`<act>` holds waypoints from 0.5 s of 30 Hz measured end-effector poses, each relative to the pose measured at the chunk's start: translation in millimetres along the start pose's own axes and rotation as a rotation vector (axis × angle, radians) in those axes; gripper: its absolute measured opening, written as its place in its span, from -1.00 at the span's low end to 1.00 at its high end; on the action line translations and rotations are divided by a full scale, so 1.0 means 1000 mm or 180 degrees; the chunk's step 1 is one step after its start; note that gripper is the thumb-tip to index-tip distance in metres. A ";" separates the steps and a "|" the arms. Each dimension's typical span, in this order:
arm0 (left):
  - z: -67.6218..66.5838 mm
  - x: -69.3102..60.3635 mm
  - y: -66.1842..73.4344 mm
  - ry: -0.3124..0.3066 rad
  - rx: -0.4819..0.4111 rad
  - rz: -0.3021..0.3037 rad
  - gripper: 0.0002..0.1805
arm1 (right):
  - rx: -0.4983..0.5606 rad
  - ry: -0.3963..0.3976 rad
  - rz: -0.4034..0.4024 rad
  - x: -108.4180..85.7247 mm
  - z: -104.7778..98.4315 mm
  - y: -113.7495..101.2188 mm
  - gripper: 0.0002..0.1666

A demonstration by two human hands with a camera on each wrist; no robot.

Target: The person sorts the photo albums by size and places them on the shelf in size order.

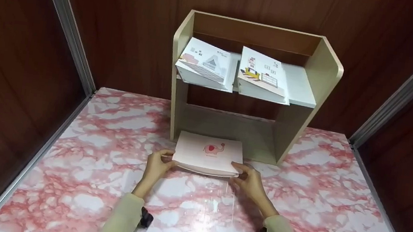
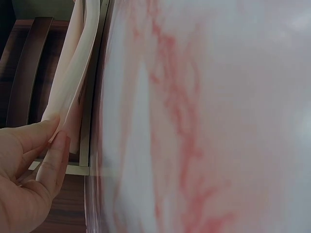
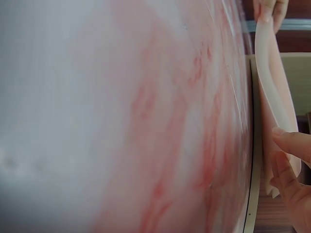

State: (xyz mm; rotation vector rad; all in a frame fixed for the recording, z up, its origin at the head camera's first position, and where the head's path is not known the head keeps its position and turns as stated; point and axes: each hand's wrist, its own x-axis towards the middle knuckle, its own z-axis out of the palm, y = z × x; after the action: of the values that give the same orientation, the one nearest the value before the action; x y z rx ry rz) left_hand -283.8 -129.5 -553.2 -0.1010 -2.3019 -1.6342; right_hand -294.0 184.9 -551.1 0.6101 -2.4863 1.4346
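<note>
A pale pink book [image 1: 193,152] with a red elephant on its cover is held by both hands at the front of the shelf's lower level. My left hand [image 1: 157,165] pinches its near left corner between thumb and fingers. At the near right corner my right hand [image 1: 253,181] grips it, thumb on top and fingers beneath. Both wrist views show the book [image 2: 73,63] bowed slightly along its page edge, above the table surface. The right wrist view shows the thumb and fingers of the right hand [image 3: 294,177] around the book [image 3: 269,73].
A small two-level wooden shelf [image 1: 293,123] stands at the back of the table. On its upper level lean a book with a building drawing [image 1: 207,62] and one with a yellow vehicle [image 1: 263,73]. Red-and-white marbled tabletop [image 1: 106,150] surrounds it, with dark wood panels [image 1: 135,22] behind.
</note>
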 end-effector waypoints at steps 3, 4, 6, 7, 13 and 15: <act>-0.001 0.000 0.001 -0.0011 0.0015 0.0009 -0.65 | -0.0001 -0.0035 0.0156 0.001 -0.001 -0.002 -0.45; -0.001 0.000 0.001 -0.0014 0.0018 0.0015 -0.65 | -0.0004 -0.0035 0.0181 0.001 -0.001 -0.002 -0.45; -0.001 0.001 0.001 -0.0013 0.0032 0.0024 -0.64 | -0.0013 -0.0026 0.0230 0.001 -0.002 -0.003 -0.46; -0.002 0.001 0.002 -0.0011 0.0038 0.0027 -0.64 | -0.0022 -0.0017 0.0246 0.001 -0.002 -0.003 -0.46; 0.000 0.002 0.001 0.0018 0.0016 0.0005 -0.64 | -0.0086 0.0057 0.0191 0.003 -0.001 -0.003 -0.50; 0.000 0.004 0.001 0.0025 0.0015 0.0000 -0.64 | -0.0105 0.0086 0.0174 0.004 -0.001 -0.002 -0.51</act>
State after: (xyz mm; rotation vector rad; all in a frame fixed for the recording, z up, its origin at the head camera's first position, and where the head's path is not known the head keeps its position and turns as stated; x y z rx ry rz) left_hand -286.9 -129.3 -551.3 -0.0932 -2.2999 -1.6261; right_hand -296.5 183.6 -547.4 0.5170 -2.5186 1.4083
